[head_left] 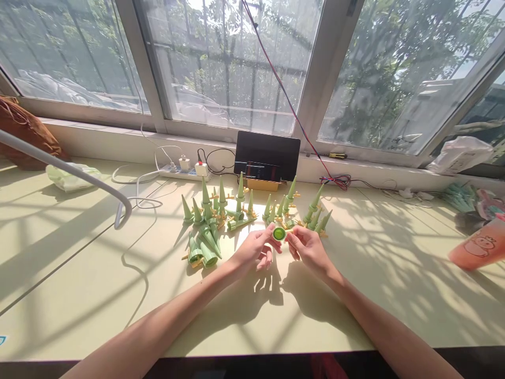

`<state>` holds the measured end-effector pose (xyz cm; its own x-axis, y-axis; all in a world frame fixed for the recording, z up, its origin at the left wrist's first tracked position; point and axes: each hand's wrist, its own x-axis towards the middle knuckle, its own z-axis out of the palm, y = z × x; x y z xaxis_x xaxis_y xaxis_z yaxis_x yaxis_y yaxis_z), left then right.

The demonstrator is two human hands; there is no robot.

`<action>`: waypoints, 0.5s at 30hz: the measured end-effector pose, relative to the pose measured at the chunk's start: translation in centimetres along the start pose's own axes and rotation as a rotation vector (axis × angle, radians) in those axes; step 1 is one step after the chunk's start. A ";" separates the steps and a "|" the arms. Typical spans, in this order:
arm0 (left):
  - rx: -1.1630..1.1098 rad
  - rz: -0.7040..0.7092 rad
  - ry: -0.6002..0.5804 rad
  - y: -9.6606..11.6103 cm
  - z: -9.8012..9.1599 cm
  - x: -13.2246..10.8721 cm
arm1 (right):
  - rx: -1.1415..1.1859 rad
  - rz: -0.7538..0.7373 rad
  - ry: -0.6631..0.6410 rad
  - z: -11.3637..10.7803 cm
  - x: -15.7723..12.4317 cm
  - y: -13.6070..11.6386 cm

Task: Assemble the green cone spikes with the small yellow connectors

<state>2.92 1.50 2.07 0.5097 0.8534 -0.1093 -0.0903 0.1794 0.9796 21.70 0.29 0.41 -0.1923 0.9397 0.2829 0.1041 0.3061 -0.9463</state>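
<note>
A hollow green plastic cone [279,234] is held up over the table, its round open end turned toward me. My left hand [258,248] pinches the cone's left rim between thumb and forefinger, with the other fingers loosely curled below. On the other side, my right hand [310,248] is closed at the fingertips on a small pale yellow peg [289,231] that touches the cone's right rim. Just beyond my hands stand several green cones [241,189] with yellow pegs sticking out of their sides. More green cones [208,247] lie on their sides left of my left hand.
On the pale table [98,295], a dark tablet [268,155] leans on a stand at the back. A power strip [189,171] with white cables lies left of it. A grey metal bar [79,171] crosses the left side. A pink-orange cup [479,245] lies tilted at right.
</note>
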 end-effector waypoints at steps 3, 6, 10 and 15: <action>0.003 0.026 -0.015 -0.1 -0.1 0.0 | 0.024 0.005 0.000 0.0 0.0 0.1; 0.044 0.042 -0.029 -0.2 -0.1 -0.1 | 0.032 0.013 -0.002 0.0 0.1 0.1; 0.114 0.068 -0.036 -0.2 -0.1 -0.1 | 0.011 0.029 -0.007 -0.1 0.2 0.0; 0.159 0.113 0.029 -0.2 0.1 -0.2 | -0.029 0.048 -0.010 -0.2 0.1 -0.2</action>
<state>2.92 1.25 1.92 0.4789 0.8779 0.0008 -0.0079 0.0034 1.0000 21.89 0.32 0.66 -0.1966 0.9517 0.2357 0.1415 0.2654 -0.9537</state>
